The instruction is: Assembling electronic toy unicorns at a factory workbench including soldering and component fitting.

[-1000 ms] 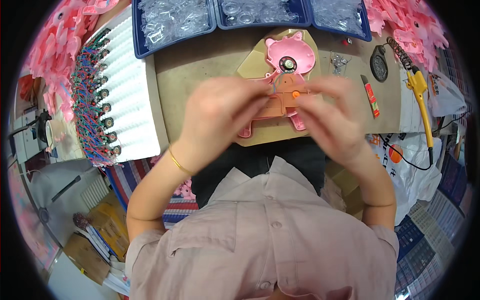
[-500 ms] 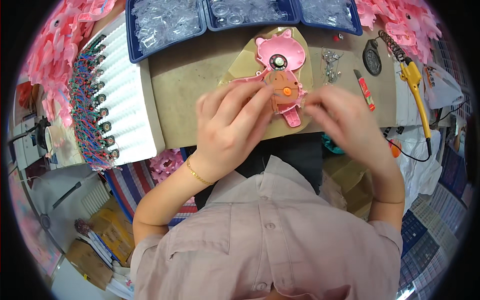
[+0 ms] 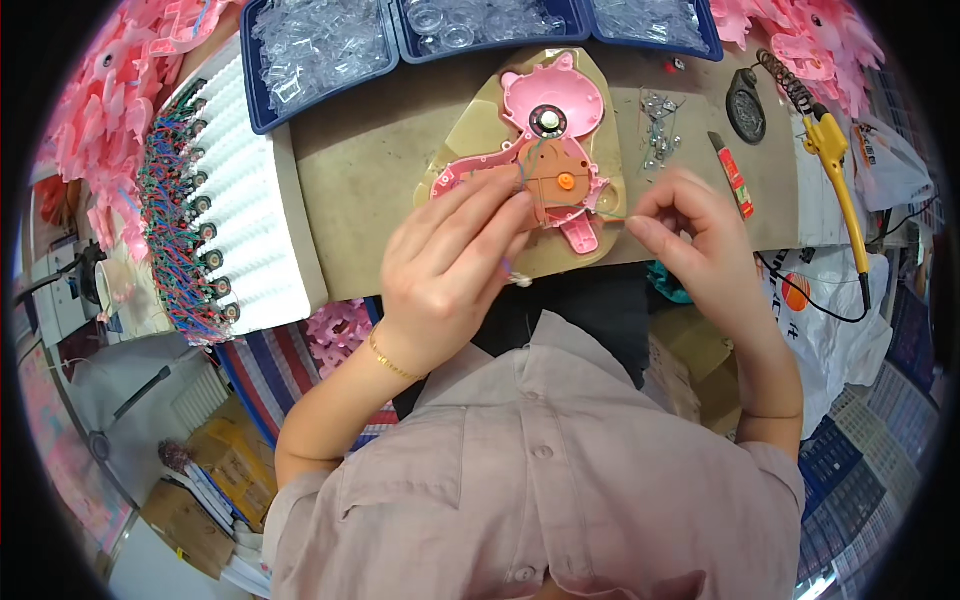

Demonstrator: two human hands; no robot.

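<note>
A pink animal-shaped plastic shell half lies hollow side up in a tan cradle. A round dark speaker-like part sits in its head. Over the body rests a brown circuit board with an orange round piece. My left hand covers the board's left edge, its fingers pressed together; what they hold is hidden. Below those fingertips pokes a small pale end. To the right of the shell, my right hand pinches thin wires that stretch out from the board.
Blue bins of clear plastic parts line the back. At left, a white ribbed tray carries several wired speakers. On the right are loose small metal parts, a red cutter and a yellow soldering iron. Pink shells pile up.
My right hand has drawn slightly right, and the wires between it and the board now show stretched. The left hand has shifted a little left and down, uncovering more of the shell.
</note>
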